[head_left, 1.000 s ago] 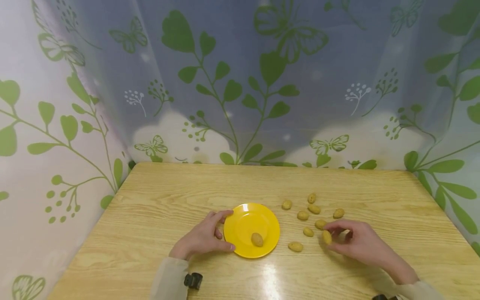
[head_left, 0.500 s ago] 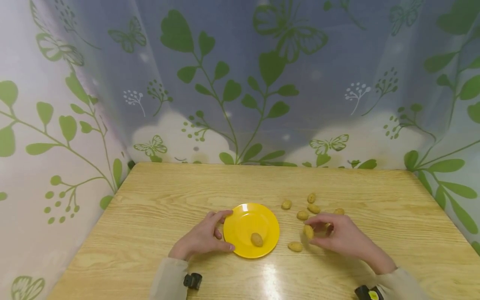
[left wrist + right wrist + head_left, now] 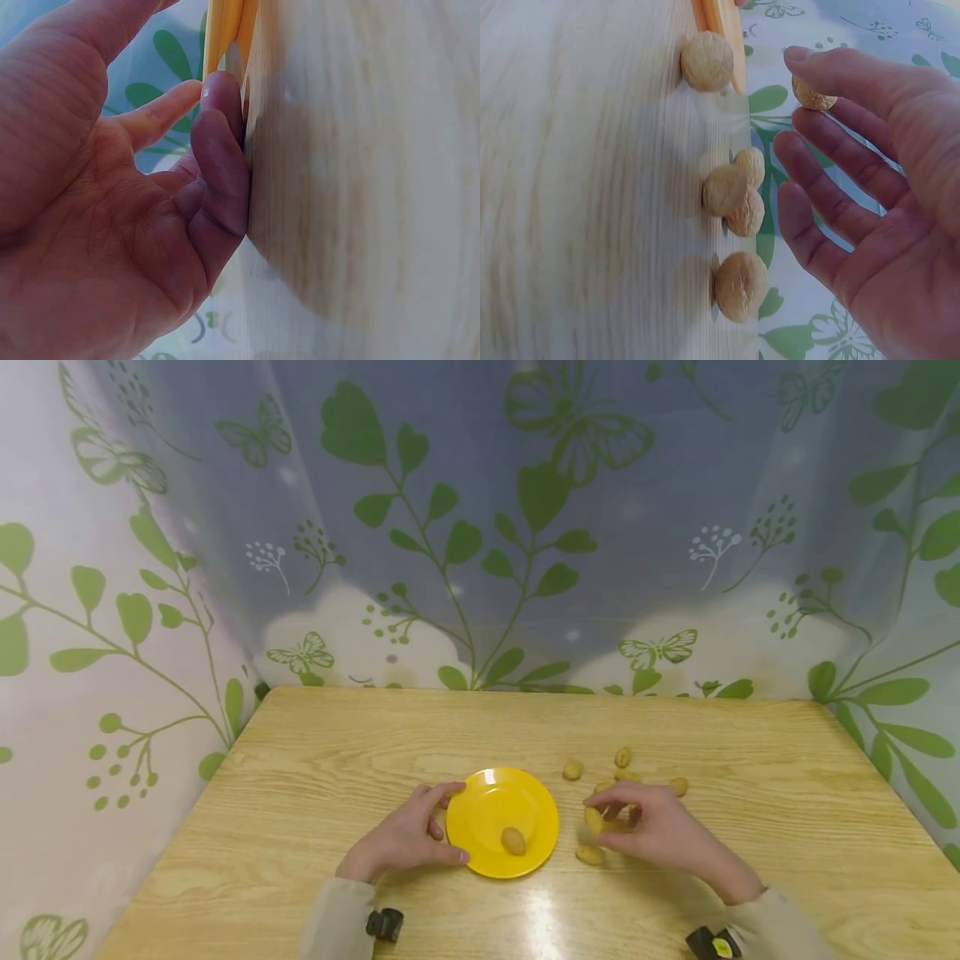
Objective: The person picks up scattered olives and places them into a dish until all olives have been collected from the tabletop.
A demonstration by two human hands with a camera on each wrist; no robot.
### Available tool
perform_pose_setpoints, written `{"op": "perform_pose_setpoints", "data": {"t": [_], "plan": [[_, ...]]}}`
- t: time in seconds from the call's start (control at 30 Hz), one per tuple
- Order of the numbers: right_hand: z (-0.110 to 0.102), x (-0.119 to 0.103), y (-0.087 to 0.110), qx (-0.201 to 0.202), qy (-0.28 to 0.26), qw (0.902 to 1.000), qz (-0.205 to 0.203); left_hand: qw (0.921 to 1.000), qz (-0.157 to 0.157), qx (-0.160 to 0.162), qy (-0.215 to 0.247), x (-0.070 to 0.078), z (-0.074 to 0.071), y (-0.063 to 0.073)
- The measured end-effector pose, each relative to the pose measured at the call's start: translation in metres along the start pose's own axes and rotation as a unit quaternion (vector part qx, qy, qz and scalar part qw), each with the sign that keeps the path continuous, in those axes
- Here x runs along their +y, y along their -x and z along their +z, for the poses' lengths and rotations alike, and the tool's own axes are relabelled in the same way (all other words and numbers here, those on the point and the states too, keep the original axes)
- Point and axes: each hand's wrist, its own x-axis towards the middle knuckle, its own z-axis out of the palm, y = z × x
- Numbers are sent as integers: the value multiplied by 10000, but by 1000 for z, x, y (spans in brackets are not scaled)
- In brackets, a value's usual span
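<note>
A yellow plate [image 3: 538, 852] lies on the table with one walnut [image 3: 513, 841] in it. My left hand [image 3: 408, 833] holds the plate's left side, thumb at the near rim and forefinger at the far rim; the left wrist view shows the other fingers [image 3: 217, 161] bent low beside the plate. My right hand [image 3: 660, 835] pinches a tan, wrinkled walnut [image 3: 593, 821] between thumb and fingertips, just right of the plate. In the right wrist view this walnut [image 3: 812, 95] is raised off the table, partly hidden by the thumb. Below the hand lies another walnut [image 3: 590, 856].
Several loose walnuts [image 3: 573, 769] are scattered on the wooden table [image 3: 360, 735] beyond and beside my right hand, which covers some of them. A patterned curtain [image 3: 480, 610] with leaves and butterflies stands behind the table and along both sides.
My right hand has moved left toward the plate with the walnut in its fingers, passing over other walnuts. My left hand and the plate have stayed in place.
</note>
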Motion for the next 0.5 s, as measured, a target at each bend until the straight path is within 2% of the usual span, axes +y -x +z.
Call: {"op": "perform_pose_setpoints", "data": {"t": [0.23, 0.5], "plan": [[9, -5, -6, -69, 72, 9999, -51, 10000, -17, 2, 37, 0, 0, 0], [19, -9, -13, -192, -113, 9997, -26, 10000, 6, -1, -3, 0, 0, 0]]}}
